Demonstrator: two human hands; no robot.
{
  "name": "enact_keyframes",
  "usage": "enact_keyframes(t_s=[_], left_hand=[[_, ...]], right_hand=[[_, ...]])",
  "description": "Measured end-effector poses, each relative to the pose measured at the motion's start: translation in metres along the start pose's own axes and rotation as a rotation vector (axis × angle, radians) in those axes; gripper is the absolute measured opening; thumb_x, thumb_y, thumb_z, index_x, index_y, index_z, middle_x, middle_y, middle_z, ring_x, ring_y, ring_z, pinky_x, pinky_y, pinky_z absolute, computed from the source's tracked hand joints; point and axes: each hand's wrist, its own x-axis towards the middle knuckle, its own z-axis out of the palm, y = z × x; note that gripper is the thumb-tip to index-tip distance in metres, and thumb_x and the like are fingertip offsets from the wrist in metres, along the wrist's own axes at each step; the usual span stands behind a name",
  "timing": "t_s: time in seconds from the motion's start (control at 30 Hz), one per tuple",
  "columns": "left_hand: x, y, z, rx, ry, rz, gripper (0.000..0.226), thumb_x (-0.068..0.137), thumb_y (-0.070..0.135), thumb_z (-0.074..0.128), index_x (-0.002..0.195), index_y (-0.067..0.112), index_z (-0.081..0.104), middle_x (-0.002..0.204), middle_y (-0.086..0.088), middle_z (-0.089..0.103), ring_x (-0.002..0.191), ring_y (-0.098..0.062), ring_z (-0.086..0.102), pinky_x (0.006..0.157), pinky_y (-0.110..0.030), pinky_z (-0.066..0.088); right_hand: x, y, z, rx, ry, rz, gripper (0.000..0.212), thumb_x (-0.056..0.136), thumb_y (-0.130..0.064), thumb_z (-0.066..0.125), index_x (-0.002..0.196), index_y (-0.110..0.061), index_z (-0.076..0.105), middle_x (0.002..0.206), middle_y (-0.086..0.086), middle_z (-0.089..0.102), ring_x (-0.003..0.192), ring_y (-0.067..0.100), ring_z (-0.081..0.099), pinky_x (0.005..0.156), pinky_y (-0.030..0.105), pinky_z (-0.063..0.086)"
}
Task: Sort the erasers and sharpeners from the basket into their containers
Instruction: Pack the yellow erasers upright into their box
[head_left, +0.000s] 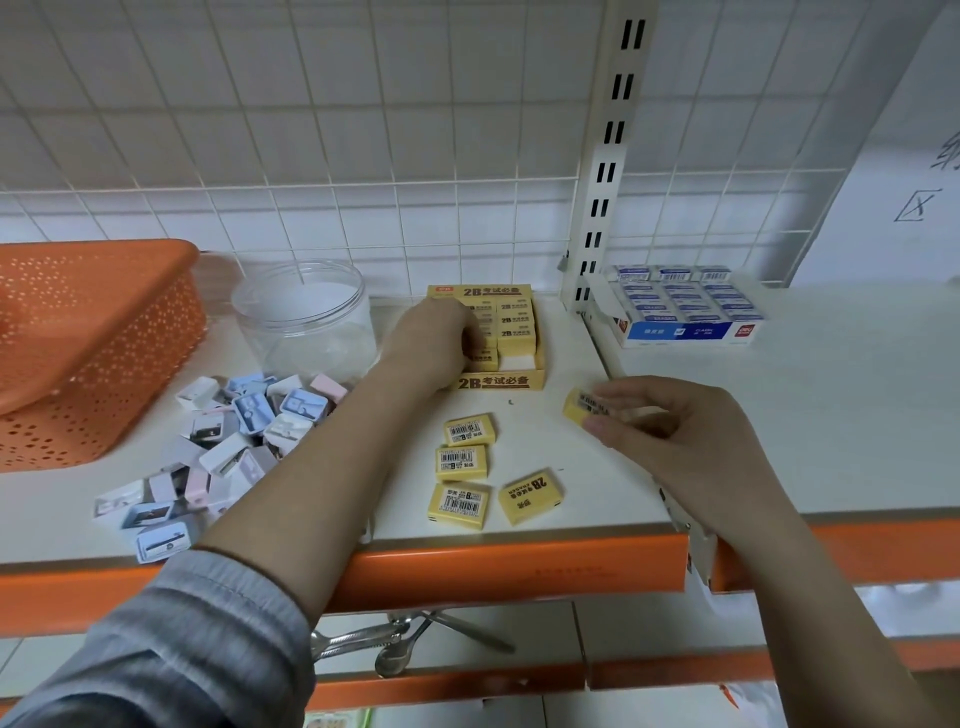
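While the left hand (434, 340) presses erasers inside the box (501, 382), the right hand (670, 426), pinching an eraser (582, 404), should slide it flat into the gap beside that hand.

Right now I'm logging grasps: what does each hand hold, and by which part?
The right hand pinches a yellow eraser by its right end. The left hand is curled inside the yellow eraser box; whether it holds an eraser cannot be told.

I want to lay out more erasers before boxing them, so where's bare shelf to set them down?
Bare shelf lies right of the blue eraser box, beyond the right hand, and in a smaller strip between the yellow eraser box and the loose yellow erasers. It is crowded on the left, where sharpeners sprawl from the orange basket toward the clear jar.
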Motion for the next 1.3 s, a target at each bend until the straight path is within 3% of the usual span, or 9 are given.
enact_keyframes(t_s=[0.23,0.4,0.5,0.67,0.8,0.93,1.03,1.3], left_hand=[[-0.005,-0.001,-0.006,-0.018,-0.012,0.027,0.031,0.084,-0.002,0.056,0.1,0.021,0.07,0.113,0.0,0.061,0.092,-0.013,0.052,0.072,-0.021,0.038],[-0.007,-0.004,-0.007,-0.04,-0.023,0.027,0.038,0.086,-0.005,0.049,0.105,0.021,0.069,0.115,-0.003,0.06,0.093,-0.017,0.054,0.072,-0.023,0.041],[-0.014,-0.005,-0.01,-0.095,-0.012,0.015,0.037,0.086,-0.005,0.051,0.106,0.022,0.068,0.117,-0.003,0.06,0.099,-0.019,0.058,0.081,-0.028,0.049],[-0.035,-0.004,-0.017,-0.162,0.112,-0.011,0.028,0.087,0.004,0.057,0.105,0.022,0.069,0.112,0.0,0.064,0.101,-0.017,0.059,0.088,-0.031,0.049],[-0.063,0.002,-0.025,-0.148,0.14,-0.008,0.024,0.086,0.008,0.058,0.103,0.02,0.07,0.105,0.001,0.068,0.096,-0.016,0.06,0.083,-0.025,0.045],[-0.097,0.004,-0.028,-0.186,0.105,-0.036,0.019,0.087,0.018,0.062,0.1,0.028,0.072,0.099,0.005,0.069,0.091,-0.012,0.061,0.083,-0.024,0.047],[-0.117,0.005,-0.025,-0.183,0.03,-0.065,0.021,0.086,0.022,0.063,0.103,0.031,0.071,0.103,0.006,0.069,0.096,-0.013,0.062,0.087,-0.034,0.05],[-0.135,0.002,-0.022,-0.187,-0.15,-0.078,0.037,0.079,0.03,0.072,0.115,0.028,0.065,0.121,0.009,0.06,0.109,-0.009,0.055,0.095,-0.026,0.042]], right_hand=[[-0.001,-0.001,0.001,-0.015,0.01,-0.006,0.022,0.078,-0.023,0.073,0.097,-0.033,0.067,0.084,-0.022,0.065,0.078,-0.01,0.059,0.062,0.001,0.042],[0.001,-0.004,0.001,0.03,0.032,0.006,0.026,0.077,-0.015,0.075,0.093,-0.035,0.068,0.076,-0.016,0.067,0.072,0.003,0.062,0.06,0.005,0.046],[0.002,-0.007,0.001,0.052,0.033,-0.006,0.03,0.077,-0.01,0.075,0.09,-0.035,0.067,0.077,-0.017,0.066,0.074,-0.005,0.062,0.063,0.002,0.044],[0.003,-0.01,0.005,0.073,0.013,-0.009,0.037,0.076,-0.005,0.074,0.087,-0.04,0.065,0.083,-0.003,0.07,0.077,0.005,0.064,0.068,0.004,0.046],[0.004,-0.011,0.008,0.086,0.026,0.005,0.026,0.078,-0.014,0.073,0.09,-0.036,0.067,0.075,-0.002,0.069,0.072,0.002,0.063,0.067,0.004,0.045],[0.008,-0.011,0.011,0.18,0.046,0.047,0.009,0.085,-0.022,0.066,0.084,-0.031,0.066,0.07,-0.01,0.072,0.068,0.003,0.068,0.068,0.012,0.053],[0.012,-0.013,0.012,0.155,0.039,0.049,0.007,0.088,-0.025,0.062,0.084,-0.03,0.065,0.067,-0.008,0.071,0.066,0.005,0.069,0.068,0.015,0.054],[0.019,-0.015,0.017,0.203,-0.014,0.094,0.009,0.09,-0.017,0.06,0.092,-0.023,0.067,0.068,-0.004,0.072,0.067,0.007,0.07,0.069,0.018,0.057]])
